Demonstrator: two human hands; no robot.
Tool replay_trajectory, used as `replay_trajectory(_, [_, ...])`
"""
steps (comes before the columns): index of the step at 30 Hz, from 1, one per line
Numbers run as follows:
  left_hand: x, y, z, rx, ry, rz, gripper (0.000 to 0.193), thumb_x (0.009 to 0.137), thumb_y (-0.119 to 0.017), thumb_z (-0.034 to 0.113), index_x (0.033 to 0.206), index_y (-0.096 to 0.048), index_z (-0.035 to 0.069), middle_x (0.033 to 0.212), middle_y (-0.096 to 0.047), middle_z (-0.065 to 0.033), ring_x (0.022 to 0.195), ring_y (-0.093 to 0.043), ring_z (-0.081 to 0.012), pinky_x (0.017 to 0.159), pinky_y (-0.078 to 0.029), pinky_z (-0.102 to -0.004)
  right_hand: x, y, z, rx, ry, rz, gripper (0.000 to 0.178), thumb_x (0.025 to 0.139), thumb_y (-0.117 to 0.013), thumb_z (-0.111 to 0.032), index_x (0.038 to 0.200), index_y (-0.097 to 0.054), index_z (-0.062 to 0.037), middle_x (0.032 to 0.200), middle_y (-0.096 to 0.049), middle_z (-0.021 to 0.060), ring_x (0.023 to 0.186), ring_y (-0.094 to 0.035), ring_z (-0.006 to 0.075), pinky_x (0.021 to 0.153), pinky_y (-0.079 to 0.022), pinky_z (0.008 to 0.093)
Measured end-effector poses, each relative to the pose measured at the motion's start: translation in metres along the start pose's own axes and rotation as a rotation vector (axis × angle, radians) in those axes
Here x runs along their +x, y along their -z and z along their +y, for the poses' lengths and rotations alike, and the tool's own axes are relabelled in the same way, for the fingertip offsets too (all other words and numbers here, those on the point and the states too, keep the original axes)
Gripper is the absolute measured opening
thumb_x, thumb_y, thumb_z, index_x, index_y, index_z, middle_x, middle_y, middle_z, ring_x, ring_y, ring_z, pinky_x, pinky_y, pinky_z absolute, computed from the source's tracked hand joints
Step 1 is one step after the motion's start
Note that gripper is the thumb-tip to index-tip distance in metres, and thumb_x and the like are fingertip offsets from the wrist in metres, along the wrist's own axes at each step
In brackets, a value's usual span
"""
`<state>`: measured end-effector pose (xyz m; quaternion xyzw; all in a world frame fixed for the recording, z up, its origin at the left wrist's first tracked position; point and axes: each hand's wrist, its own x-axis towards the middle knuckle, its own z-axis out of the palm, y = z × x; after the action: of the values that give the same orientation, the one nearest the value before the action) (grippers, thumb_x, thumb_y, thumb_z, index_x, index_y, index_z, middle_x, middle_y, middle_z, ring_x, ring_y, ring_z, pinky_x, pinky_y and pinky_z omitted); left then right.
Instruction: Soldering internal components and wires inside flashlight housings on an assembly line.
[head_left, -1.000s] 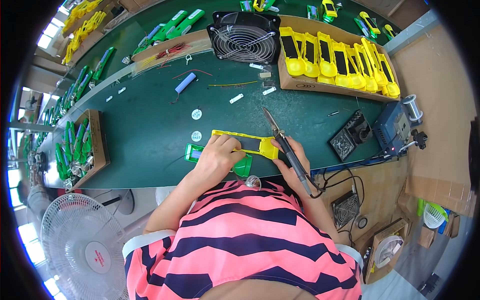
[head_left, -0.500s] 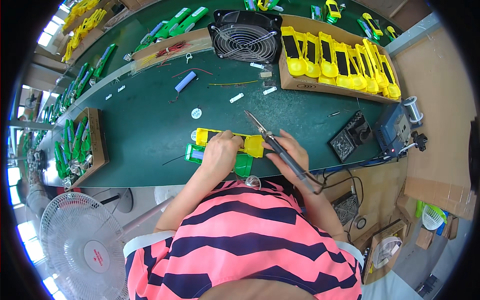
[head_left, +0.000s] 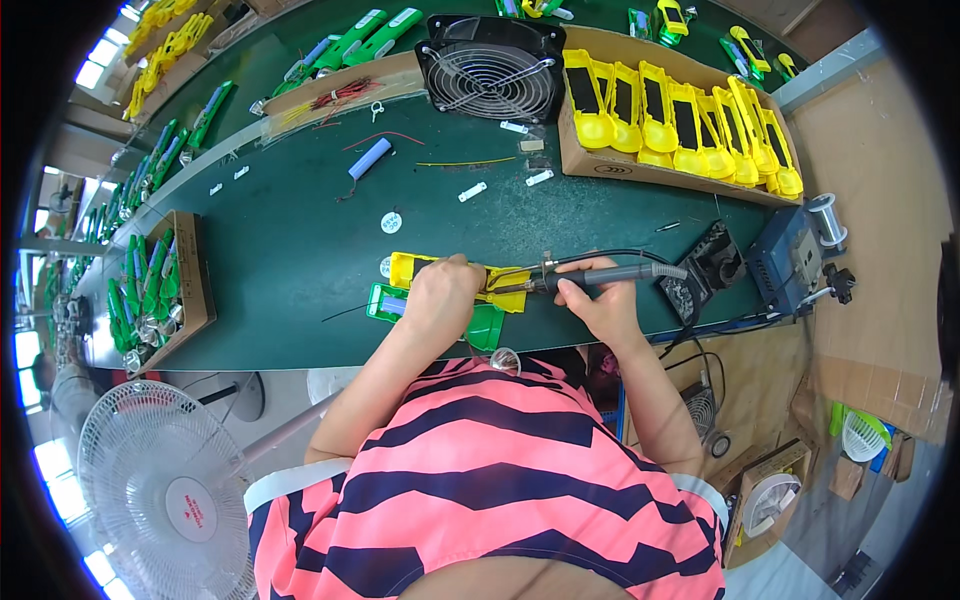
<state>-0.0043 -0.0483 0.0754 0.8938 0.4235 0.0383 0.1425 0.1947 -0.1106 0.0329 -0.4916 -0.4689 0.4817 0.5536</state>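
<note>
My right hand grips a soldering iron by its dark handle. The iron lies almost level, its tip pointing left into a yellow plastic housing near the table's front edge. With fingers curled, my left hand holds that housing from above and hides its middle; what the fingertips pinch inside cannot be made out. Partly under the yellow piece lies a green lamp casing with a blue battery cell in it. A black wire sticks out to its left, and a clear round reflector sits at its near end.
A carton of yellow housings stands at the back right, beside a black fan. At the right are the soldering station, a solder spool and a dark stand. A box of green lamps stands left. A loose battery lies mid-table.
My right hand has swung the soldering iron from upward-slanting to nearly level, bringing its tip into the yellow housing. My left hand stays on the housing.
</note>
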Motion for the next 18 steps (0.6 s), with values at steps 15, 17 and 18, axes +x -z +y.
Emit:
replay_trajectory(15, [0.001,0.0,-0.002,-0.015,-0.012,-0.017,0.009,0.064,-0.053,0.0,0.071,-0.059,0.002,0.071,-0.056,-0.0148,0.069,-0.059,-0.0293,0.063,-0.047,-0.037,-0.01,-0.005,0.001,0.075,-0.041,0.096,0.016,0.075,-0.063,-0.005,0.087,-0.058,0.0037,0.07,-0.061,0.0068,0.06,-0.059,0.0099,0.054,-0.046,0.0208])
replay_trajectory(17, [0.002,0.0,-0.003,-0.01,-0.002,-0.005,0.008,0.067,-0.054,0.003,0.071,-0.061,0.003,0.07,-0.056,-0.0141,0.067,-0.058,-0.0294,0.062,-0.047,-0.0374,-0.014,-0.005,-0.006,0.13,-0.011,0.144,0.014,0.077,-0.061,-0.004,0.088,-0.057,0.0048,0.07,-0.06,0.008,0.06,-0.06,0.0117,0.053,-0.048,0.0213])
replay_trajectory(18, [0.002,-0.001,-0.003,-0.007,0.011,0.001,0.009,0.07,-0.054,0.005,0.071,-0.063,0.003,0.069,-0.057,-0.0136,0.065,-0.058,-0.0297,0.061,-0.047,-0.0378,-0.018,-0.006,-0.007,0.149,0.042,0.167,0.014,0.078,-0.061,-0.003,0.089,-0.057,0.0051,0.071,-0.06,0.0084,0.059,-0.06,0.0124,0.053,-0.049,0.0217])
